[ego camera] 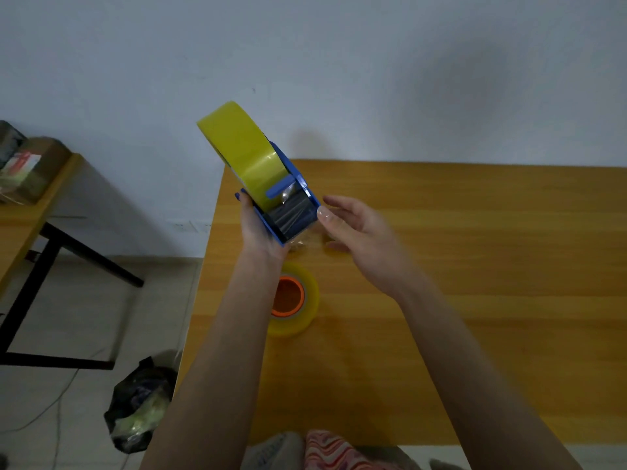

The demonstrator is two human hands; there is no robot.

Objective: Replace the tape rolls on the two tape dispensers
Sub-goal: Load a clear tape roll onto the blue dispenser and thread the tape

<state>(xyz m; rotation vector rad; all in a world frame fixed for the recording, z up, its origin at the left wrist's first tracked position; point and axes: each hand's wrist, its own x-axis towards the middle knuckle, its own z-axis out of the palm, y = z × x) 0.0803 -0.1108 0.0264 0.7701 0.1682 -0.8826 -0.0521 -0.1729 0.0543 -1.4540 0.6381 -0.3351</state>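
Forearms [217,351] nearest; of the hands, left hand [259,232] grips blue tape dispenser [288,215] above counter [475,266], yellow tape roll [237,144] seated; right hand [356,232] open, thumb at cutter end. Step judged: threading; next needs the tape end pinched and drawn over the blade. Spare roll [293,296], orange-cored, lies on counter under the left wrist; other dispenser unseen, right fingers blurred.

Dim and bluish here, low contrast all round.
Soft round shadow on the wall [464,93] upper right, smaller one beside the yellow tape roll [244,154]; motion blur over the right hand [359,232]; faint sheen on the table [475,232]; straight lines bowing toward the edges, gloom deepening toward the bottom.
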